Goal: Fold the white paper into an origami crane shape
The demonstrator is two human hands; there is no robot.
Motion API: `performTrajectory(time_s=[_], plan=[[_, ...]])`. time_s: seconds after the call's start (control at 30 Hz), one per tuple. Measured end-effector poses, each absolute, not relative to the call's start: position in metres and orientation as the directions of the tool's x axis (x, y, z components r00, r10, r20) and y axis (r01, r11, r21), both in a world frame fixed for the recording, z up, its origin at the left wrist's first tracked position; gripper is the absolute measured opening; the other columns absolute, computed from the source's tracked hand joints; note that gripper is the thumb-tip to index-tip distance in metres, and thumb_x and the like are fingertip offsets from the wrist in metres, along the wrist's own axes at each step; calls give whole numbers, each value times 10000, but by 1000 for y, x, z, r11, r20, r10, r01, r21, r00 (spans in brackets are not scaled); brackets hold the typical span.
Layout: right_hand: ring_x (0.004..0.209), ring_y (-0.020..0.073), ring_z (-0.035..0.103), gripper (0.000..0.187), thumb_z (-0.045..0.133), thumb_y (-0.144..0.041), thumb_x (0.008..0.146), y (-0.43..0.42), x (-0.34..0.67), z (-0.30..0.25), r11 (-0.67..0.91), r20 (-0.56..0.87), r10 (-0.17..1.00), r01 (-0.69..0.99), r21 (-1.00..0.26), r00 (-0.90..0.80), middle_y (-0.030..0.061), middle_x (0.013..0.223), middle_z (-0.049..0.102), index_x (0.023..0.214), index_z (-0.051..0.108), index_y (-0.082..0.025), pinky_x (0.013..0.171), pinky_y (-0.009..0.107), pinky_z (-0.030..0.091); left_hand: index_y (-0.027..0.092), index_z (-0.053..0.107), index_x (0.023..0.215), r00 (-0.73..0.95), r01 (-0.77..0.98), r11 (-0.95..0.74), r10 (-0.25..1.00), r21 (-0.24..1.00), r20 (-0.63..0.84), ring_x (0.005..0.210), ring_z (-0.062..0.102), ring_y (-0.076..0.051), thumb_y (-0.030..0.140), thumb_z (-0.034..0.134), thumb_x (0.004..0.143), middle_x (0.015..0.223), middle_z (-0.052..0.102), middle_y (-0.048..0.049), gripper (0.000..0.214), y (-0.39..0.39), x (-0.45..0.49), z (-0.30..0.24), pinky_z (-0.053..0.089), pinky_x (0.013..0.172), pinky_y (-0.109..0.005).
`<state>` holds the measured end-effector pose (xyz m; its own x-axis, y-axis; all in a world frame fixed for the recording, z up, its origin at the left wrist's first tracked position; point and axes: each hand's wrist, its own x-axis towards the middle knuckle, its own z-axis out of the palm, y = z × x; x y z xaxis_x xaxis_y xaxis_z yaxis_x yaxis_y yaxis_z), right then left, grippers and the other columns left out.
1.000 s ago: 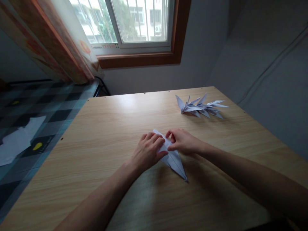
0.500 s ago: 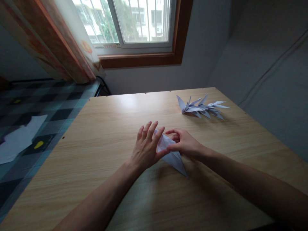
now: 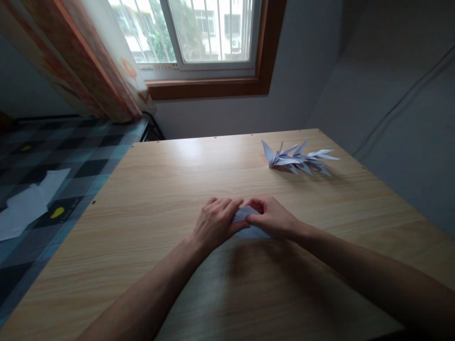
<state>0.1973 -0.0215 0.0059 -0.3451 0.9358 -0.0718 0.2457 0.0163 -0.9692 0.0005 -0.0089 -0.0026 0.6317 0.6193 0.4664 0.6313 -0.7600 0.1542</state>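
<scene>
Between my two hands, over the middle of the wooden table [image 3: 170, 189], is a folded sheet of white paper [image 3: 253, 232]. My left hand [image 3: 217, 220] grips its left end, the thumb in front and the fingers curled behind. On the right side, my right hand [image 3: 272, 215] pinches the paper with thumb and bent fingers. Much of the paper is hidden behind both hands, so its full folded shape cannot be made out.
A spiky chain of folded white paper pieces [image 3: 298, 158] lies at the table's far right. To the left, loose white sheets [image 3: 30, 203] rest on a checked cloth [image 3: 106, 142]. A window [image 3: 213, 33] and curtain [image 3: 103, 71] are beyond.
The paper has turned, its lower point swinging from toward me to lying more crosswise. My left hand's fingers, spread before, have curled down onto it.
</scene>
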Motion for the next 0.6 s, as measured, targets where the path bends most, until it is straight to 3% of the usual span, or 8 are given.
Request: performTrajectory(time_s=[0.13, 0.23, 0.3, 0.43, 0.6], plan=[[592, 125, 532, 71, 670, -185, 726, -20, 201, 14, 91, -69, 901, 341, -936, -429, -32, 648, 613, 788, 642, -163, 498, 201, 354, 193, 641, 892, 632, 592, -796, 557, 129, 539, 629, 564, -131, 508, 571, 907, 725, 617, -2, 323, -10, 0, -1, 396, 637, -283], [654, 147, 586, 81, 689, -238, 796, -23, 203, 26, 194, 3, 887, 366, -910, -461, -6, 710, 660, 807, 653, -166, 560, 215, 411, 188, 597, 753, 610, 557, -821, 505, 122, 610, 605, 519, -113, 413, 572, 930, 688, 579, 4, 287, -12, 0, 2, 397, 626, -267], [684, 157, 619, 28, 647, -200, 846, -26, 204, 33, 273, 65, 877, 383, -882, -477, 3, 742, 682, 837, 655, -175, 604, 227, 440, 187, 586, 760, 578, 519, -844, 464, 136, 672, 631, 530, -111, 353, 602, 917, 727, 601, -4, 229, -13, 0, 3, 412, 631, -257], [734, 164, 638, 131, 562, -84, 881, -30, 207, 39, 584, 308, 783, 467, -664, -541, 23, 812, 692, 867, 649, -181, 689, 254, 458, 192, 596, 851, 537, 464, -870, 425, 166, 729, 692, 584, -117, 280, 630, 897, 796, 670, -9, 105, -13, 0, 2, 436, 672, -263], [819, 206, 650, 229, 425, -159, 999, -29, 213, 31, 804, 440, 592, 454, -385, -675, 89, 919, 696, 929, 642, -179, 739, 312, 490, 210, 640, 928, 619, 529, -846, 441, 70, 650, 687, 566, -148, 287, 571, 920, 797, 698, -14, 104, -15, -3, 2, 406, 673, -315]])
